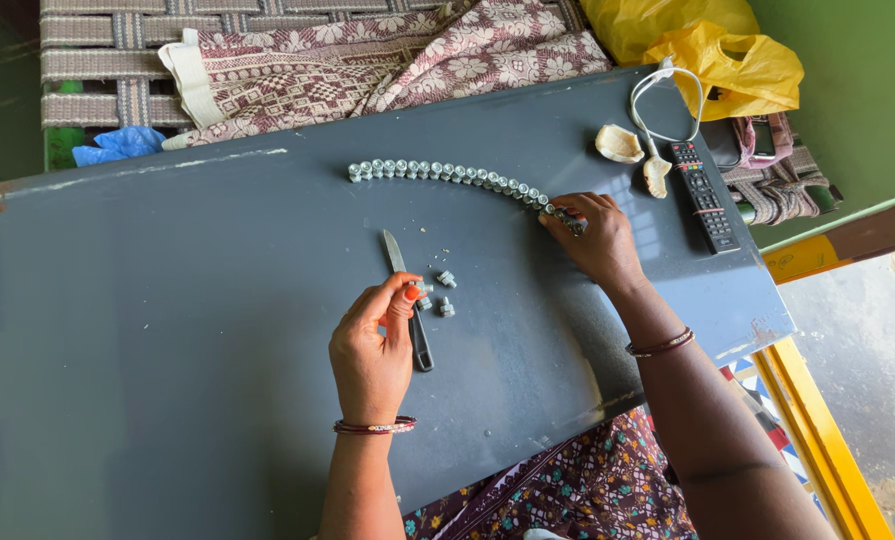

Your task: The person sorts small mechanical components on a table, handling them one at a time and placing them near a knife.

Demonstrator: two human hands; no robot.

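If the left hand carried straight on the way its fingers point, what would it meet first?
Probably the loose bolts just past the left hand, beside the knife; its fingertips already seem to touch the nearest one.

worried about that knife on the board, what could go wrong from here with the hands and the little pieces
1. The left hand picks at loose pieces right beside the knife; fingers could catch the blade.
2. The right hand presses on the end of the curved row of small pieces; a nudge might scatter the line.
3. The remote control lies near the grey board's edge and may get knocked off.
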